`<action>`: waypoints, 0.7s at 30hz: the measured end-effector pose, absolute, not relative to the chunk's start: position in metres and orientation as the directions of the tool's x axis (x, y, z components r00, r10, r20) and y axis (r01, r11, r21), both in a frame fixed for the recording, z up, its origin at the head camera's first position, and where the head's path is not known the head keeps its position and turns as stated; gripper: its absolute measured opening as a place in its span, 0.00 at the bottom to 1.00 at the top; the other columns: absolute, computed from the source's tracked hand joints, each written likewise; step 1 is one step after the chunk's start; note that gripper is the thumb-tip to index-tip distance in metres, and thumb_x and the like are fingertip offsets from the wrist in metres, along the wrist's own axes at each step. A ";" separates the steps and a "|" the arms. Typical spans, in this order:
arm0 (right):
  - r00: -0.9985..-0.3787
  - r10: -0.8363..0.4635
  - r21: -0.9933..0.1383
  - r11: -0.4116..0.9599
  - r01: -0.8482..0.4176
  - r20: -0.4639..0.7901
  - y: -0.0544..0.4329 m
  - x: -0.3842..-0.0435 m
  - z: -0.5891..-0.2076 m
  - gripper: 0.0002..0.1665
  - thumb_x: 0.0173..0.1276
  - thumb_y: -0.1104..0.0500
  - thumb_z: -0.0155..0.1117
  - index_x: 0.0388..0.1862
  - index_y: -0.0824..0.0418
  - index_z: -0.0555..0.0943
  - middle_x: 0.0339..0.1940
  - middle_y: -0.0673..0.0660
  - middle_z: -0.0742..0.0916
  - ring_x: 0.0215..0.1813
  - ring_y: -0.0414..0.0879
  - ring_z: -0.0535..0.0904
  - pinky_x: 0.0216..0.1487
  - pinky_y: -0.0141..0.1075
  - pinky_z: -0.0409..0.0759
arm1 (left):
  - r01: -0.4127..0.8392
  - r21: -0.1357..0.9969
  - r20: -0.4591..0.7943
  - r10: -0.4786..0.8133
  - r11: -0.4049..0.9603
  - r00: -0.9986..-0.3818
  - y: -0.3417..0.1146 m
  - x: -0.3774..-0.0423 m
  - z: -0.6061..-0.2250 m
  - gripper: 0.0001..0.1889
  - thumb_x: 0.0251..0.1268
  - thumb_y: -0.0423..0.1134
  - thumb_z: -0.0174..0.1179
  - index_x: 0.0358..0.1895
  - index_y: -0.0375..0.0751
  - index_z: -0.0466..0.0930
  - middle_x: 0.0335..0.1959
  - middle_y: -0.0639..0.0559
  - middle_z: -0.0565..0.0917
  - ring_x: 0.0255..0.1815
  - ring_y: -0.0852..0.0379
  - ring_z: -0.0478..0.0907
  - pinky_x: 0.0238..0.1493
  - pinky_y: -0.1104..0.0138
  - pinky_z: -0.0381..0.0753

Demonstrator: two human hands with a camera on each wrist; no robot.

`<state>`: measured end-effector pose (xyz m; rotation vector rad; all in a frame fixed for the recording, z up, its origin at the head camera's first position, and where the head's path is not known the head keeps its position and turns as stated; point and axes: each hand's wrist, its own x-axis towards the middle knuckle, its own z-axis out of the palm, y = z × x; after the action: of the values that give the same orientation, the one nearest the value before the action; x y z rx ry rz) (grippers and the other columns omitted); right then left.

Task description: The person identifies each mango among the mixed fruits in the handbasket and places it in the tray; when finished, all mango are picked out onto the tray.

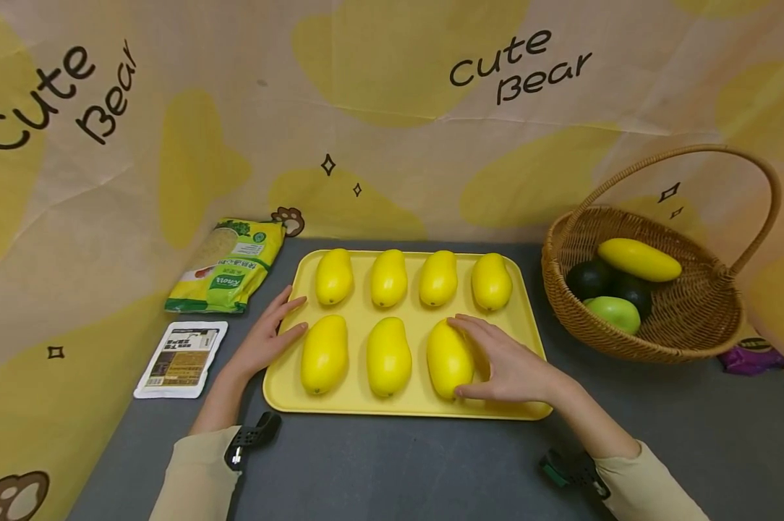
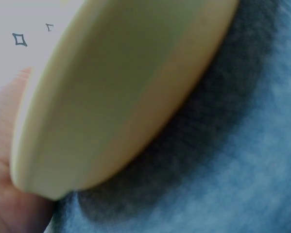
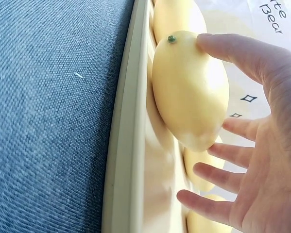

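Yellow mangoes stand in two rows on a yellow tray (image 1: 418, 407): several in the back row and three in front. In the head view my right hand (image 1: 512, 362) spans the front-right mango (image 1: 449, 362), its thumb near the stem end and a forefinger at the far end. The right wrist view shows that hand (image 3: 262, 160) pinching the mango (image 3: 189, 92) lengthwise, with the other fingers spread beyond it. My left hand (image 1: 262, 344) rests at the tray's left rim, fingers reaching over it, beside the front-left mango (image 1: 325, 354).
Right of the tray stands a wicker basket (image 1: 685, 318) with a tall handle, holding a yellow mango (image 1: 639, 260), a green apple (image 1: 613, 314) and dark fruits. A purple packet (image 1: 753, 354) lies behind it. At left are a yellow-green Knorr bag (image 1: 229, 268) and a white pack (image 1: 180, 359).
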<state>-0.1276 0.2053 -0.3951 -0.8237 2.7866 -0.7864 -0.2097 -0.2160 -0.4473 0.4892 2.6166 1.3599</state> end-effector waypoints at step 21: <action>-0.857 -0.514 -0.521 0.724 -0.452 0.030 0.207 -0.126 -0.393 0.59 0.51 0.32 0.72 0.76 0.55 0.60 0.75 0.56 0.65 0.74 0.52 0.61 0.68 0.53 0.64 | 0.231 0.832 0.028 0.377 0.505 -0.926 -0.204 -0.193 -0.414 0.27 0.72 0.33 0.55 0.70 0.26 0.61 0.77 0.30 0.43 0.76 0.30 0.40 0.68 0.35 0.45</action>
<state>-0.1259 0.2066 -0.3932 -0.7902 2.8077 -0.8020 -0.1930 -0.2045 -0.4137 0.5263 2.5865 1.3930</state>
